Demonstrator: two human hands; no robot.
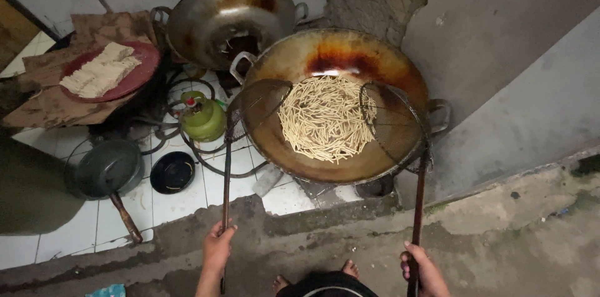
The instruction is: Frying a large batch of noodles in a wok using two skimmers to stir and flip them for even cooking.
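Far left, on torn brown cardboard point(44, 106): a round red tray point(134, 72) stacked with pale, flat noodle sheets point(100, 70), ribbed and matte. Below, on white glazed floor tiles point(169, 200): a dull grey-green pan point(106, 169) with a wooden handle, just beside a small black glossy bowl point(172, 172). Near these, a squat green gas cylinder point(203, 119) with black hoses looping round it. Behind, a battered steel wok point(228, 19), scorched dark at the bottom, with loop handles. Lower centre, left hand point(217, 248) closed round a long dark wooden pole, leading up to the left wire skimmer point(262, 106), a round mesh basket resting on the near-left rim of the big wok point(381, 69). That wok wide and shallow, brass-toned, burnt orange-brown along its far wall, filled with amber oil. In the oil between the two skimmers, a dense raft of thin pale yellow strips point(322, 119), short and straight, floating at the middle of the wok. Right wire skimmer point(390, 122) dipped at the right side, touching the edge of the strips. Right hand point(424, 271) wrapped round its reddish wooden pole, low near the frame's bottom edge. Bare toes between the two hands. Right of all this, rough grey plastered wall point(500, 34) and cracked concrete ground point(531, 234).
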